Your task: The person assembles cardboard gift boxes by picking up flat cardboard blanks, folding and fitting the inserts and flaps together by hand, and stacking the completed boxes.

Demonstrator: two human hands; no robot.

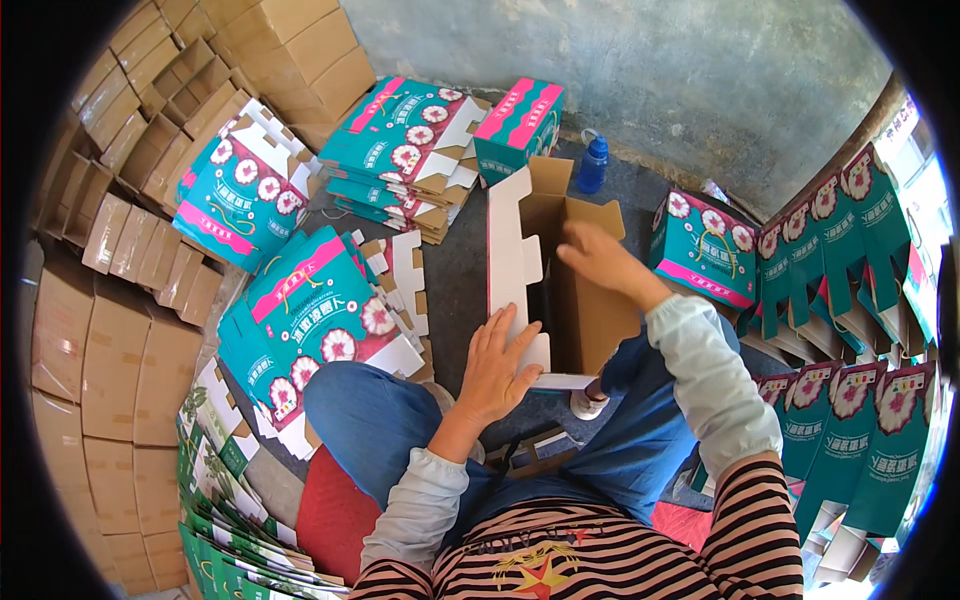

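Observation:
A carton (590, 345) stands upright between my knees with its top open and its brown inside showing. A notched white flap (512, 290) runs along its left side. My left hand (495, 368) lies against this flap near the front corner, fingers stretched and a little apart. Over the opening, by the brown right flap, is my right hand (603, 262). Its fingers are curled together, and whatever they may hold is hidden.
Flat teal printed cartons (310, 320) lie in piles at left, with another stack (400, 140) beyond. Formed teal boxes (710, 245) stand at right. A blue bottle (593, 165) stands by the wall (640, 70). Brown cartons (110, 350) are piled far left.

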